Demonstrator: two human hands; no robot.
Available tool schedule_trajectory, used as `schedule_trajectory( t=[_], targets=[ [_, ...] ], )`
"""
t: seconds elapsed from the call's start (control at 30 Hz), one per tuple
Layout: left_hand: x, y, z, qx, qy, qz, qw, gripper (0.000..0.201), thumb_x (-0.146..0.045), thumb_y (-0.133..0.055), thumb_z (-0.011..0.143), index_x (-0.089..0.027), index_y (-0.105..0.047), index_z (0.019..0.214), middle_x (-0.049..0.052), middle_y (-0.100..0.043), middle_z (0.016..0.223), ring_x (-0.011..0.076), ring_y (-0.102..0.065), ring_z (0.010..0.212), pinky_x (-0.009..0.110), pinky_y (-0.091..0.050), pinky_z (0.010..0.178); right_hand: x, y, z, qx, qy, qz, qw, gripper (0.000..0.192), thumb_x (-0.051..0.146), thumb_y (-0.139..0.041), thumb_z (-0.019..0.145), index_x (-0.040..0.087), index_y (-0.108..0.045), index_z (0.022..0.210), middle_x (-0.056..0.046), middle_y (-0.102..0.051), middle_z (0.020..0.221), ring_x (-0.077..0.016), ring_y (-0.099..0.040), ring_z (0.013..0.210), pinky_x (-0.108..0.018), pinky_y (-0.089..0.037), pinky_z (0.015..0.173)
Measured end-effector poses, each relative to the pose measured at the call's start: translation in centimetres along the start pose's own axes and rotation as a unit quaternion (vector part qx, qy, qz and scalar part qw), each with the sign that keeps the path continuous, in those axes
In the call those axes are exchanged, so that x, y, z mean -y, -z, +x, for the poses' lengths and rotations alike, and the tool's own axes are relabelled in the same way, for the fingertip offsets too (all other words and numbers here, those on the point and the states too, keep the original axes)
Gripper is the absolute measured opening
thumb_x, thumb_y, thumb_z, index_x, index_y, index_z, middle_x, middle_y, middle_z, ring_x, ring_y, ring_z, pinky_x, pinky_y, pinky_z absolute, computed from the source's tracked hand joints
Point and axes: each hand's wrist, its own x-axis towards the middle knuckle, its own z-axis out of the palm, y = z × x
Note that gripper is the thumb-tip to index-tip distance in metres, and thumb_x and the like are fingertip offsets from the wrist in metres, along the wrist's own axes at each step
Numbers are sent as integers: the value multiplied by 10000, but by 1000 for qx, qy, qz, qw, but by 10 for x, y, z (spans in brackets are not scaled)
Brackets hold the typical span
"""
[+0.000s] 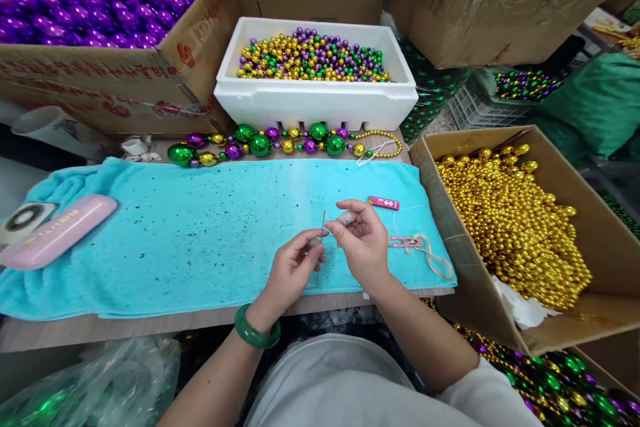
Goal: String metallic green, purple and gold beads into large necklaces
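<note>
Your hands, left hand [293, 267] pinching a needle [323, 227], right hand [363, 240] pinching thread, over a turquoise towel [200, 233] on the desk [125, 327], amid bead-filled cardboard boxes [525, 340].

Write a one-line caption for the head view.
Both hands pinch a needle above a turquoise towel.

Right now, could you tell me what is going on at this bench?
A person sits at a turquoise towel spread on the bench. The left hand pinches a thin metal needle upright, and the right hand meets it, fingertips close together as if working fine thread. A strand of green, gold and purple beads lies behind the towel, before a white foam box of mixed beads. A cardboard box of gold beads stands on the right.
</note>
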Motion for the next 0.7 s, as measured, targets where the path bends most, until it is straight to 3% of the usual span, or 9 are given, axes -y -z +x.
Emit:
schedule_trajectory(
  t=[0.33, 0.47, 0.6, 0.7],
  targets=[
    [3, -2, -2, 10, -14, 28, 999, 261, -337, -547, 864, -192, -635, 1063, 23, -640, 771, 117, -602, 650, 219, -513, 562, -2, 0, 3, -5, -10, -3, 1000, 245, 226, -686, 712, 222, -586, 935, 68, -543, 620, -81, -516, 499, -212, -439, 488],
    [5, -1, -1, 14, -50, 98, 994, 265, -316, -512, 890, -205, -630, 1100, 39, -656, 844, 127, -618, 685, 239, -524, 607, -3, 0, 5, -7, -7, 6, 1000, 257, 225, -696, 704, 220, -596, 942, 62, -562, 641, -78, -515, 515, -206, -440, 490],
    [5, 3, 0, -5, -138, 235, 962, 285, -242, -473, 904, -227, -618, 1148, 59, -666, 977, 148, -630, 798, 265, -517, 701, -7, 3, 9, 12, -32, -17, 999, 181, 267, -693, 707, 205, -640, 869, 34, -597, 649, -95, -524, 525, -227, -442, 489],
    [3, 5, 1, -10, -193, 337, 922, 321, -196, -427, 913, -229, -603, 1179, 54, -667, 914, 160, -621, 815, 279, -496, 736, -12, 5, 12, 26, -29, -55, 998, 105, 298, -671, 723, 197, -651, 743, 14, -619, 636, -124, -558, 573, -256, -461, 541]
  ],
)
